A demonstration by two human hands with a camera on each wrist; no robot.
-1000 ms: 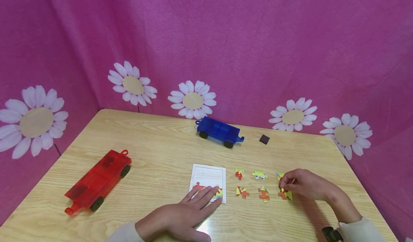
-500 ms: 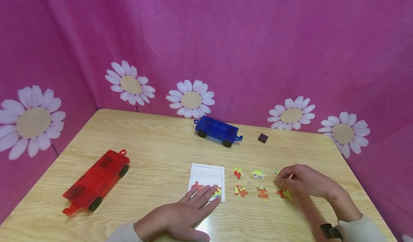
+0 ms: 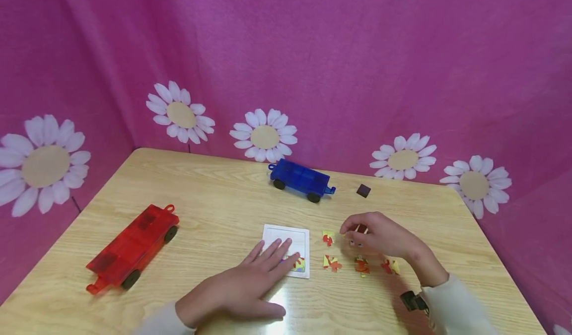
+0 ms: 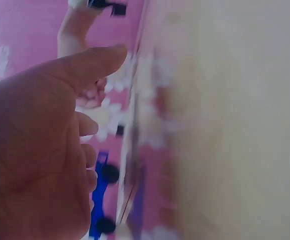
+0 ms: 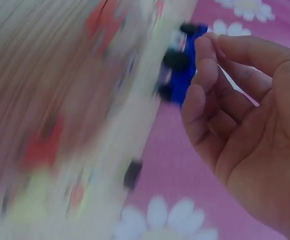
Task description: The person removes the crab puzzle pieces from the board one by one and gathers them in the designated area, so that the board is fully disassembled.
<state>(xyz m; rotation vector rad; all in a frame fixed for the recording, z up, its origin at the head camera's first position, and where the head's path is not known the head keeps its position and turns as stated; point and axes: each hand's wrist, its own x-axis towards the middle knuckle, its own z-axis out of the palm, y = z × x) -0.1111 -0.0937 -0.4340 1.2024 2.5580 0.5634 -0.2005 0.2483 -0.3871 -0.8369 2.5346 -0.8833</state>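
Pink cloth with white daisies hangs behind the light wooden table [image 3: 201, 196]. On it the left hand [image 3: 250, 285] lies flat with fingers spread on the white square puzzle board [image 3: 286, 240]. Just to the board's right, the right hand [image 3: 380, 235] (the nearer one to the loose bits) pinches a small yellow puzzle piece [image 3: 355, 243] above the other colourful cardboard puzzle pieces [image 3: 332, 263].

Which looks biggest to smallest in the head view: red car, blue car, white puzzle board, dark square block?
1. red car
2. blue car, though farther from the camera, so unsure against the board
3. white puzzle board
4. dark square block
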